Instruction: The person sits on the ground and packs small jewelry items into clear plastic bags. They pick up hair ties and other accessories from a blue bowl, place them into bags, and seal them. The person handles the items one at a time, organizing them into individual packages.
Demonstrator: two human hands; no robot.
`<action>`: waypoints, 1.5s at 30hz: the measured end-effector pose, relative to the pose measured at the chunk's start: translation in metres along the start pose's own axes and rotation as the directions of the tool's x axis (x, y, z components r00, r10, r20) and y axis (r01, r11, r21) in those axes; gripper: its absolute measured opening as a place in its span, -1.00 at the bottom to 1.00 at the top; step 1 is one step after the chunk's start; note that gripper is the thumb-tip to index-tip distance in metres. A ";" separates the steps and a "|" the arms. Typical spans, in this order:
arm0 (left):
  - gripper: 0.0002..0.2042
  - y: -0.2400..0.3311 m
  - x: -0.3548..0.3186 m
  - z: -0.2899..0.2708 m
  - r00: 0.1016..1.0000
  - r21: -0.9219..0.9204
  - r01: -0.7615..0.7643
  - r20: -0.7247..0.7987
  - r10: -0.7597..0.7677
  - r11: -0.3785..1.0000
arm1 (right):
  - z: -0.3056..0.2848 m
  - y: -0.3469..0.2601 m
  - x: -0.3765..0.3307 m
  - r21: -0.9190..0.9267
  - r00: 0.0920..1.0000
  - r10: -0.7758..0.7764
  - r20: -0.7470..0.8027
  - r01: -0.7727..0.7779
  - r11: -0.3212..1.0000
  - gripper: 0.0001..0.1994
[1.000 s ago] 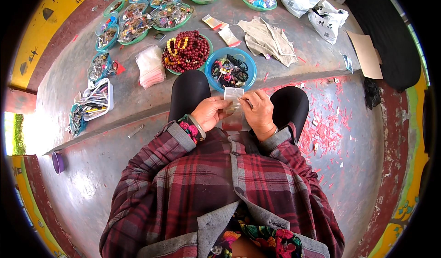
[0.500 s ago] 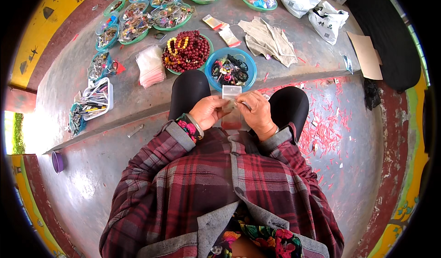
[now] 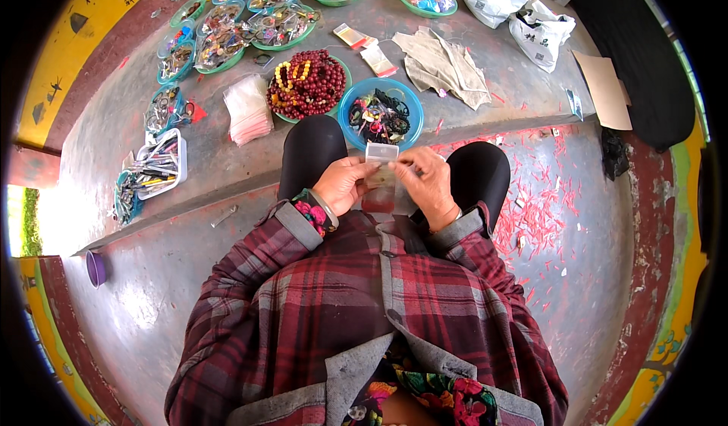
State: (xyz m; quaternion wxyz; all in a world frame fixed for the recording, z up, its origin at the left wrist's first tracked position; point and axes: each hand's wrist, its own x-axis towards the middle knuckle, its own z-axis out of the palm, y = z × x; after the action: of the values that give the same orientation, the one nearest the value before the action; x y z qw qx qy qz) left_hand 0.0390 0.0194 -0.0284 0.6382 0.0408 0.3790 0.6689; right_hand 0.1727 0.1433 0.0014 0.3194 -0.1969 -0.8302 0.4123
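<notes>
Between my knees I hold a small clear plastic bag (image 3: 379, 198) with a red lower end. A pale, see-through rectangular part (image 3: 381, 151) stands up past my fingertips; whether it belongs to the bag I cannot tell. My left hand (image 3: 339, 185) pinches the bag's left side between thumb and fingers. At the opposite side, the thumb and fingers of my right hand (image 3: 426, 185) are closed near its upper part, slightly blurred. Just beyond my hands sits a blue basin (image 3: 418, 126) of black cords and colourful trinkets. Left of it, dark red beads (image 3: 312, 84) fill a green basin.
A stack of clear bags (image 3: 249, 110) lies on the raised ledge, left of the beads. Farther off are several basins of trinkets (image 3: 280, 25), a beige cloth (image 3: 444, 66) and white bags (image 3: 541, 39). Red scraps (image 3: 535, 210) litter the floor at right.
My right hand has shifted slightly, its fingers drawing a little to the right along the bag. The bag's red end has moved slightly left. My left hand stays nearly still.
</notes>
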 end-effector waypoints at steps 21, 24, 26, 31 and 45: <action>-0.87 -0.004 -0.004 0.007 0.991 0.073 0.014 -0.131 -0.005 0.997 | 0.005 0.003 -0.004 -0.465 0.917 -0.399 -0.032 0.339 0.818 -0.94; -0.88 -0.004 -0.004 0.008 0.992 0.073 0.021 -0.124 -0.012 0.997 | 0.005 0.005 -0.003 -0.449 0.917 -0.398 -0.039 0.339 0.827 -0.92; -0.88 -0.003 -0.005 0.009 0.994 0.064 0.022 -0.109 -0.015 0.998 | 0.005 0.005 -0.003 -0.436 0.927 -0.373 -0.039 0.320 0.841 -0.91; -0.87 -0.002 -0.006 0.010 0.997 0.044 0.014 -0.072 -0.011 0.999 | 0.003 0.005 -0.003 -0.326 0.949 -0.313 -0.037 0.285 0.901 -0.91; -0.79 -0.003 -0.003 0.008 0.999 0.049 0.015 -0.047 -0.013 0.999 | 0.004 0.004 -0.004 -0.209 0.968 -0.245 -0.050 0.230 0.950 -0.86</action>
State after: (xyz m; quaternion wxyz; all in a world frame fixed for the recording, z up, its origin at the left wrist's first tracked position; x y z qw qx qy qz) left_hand 0.0463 0.0200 -0.0230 0.6327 0.0382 0.4103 0.6557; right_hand 0.1730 0.1413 -0.0053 0.3763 -0.1422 -0.8727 0.2768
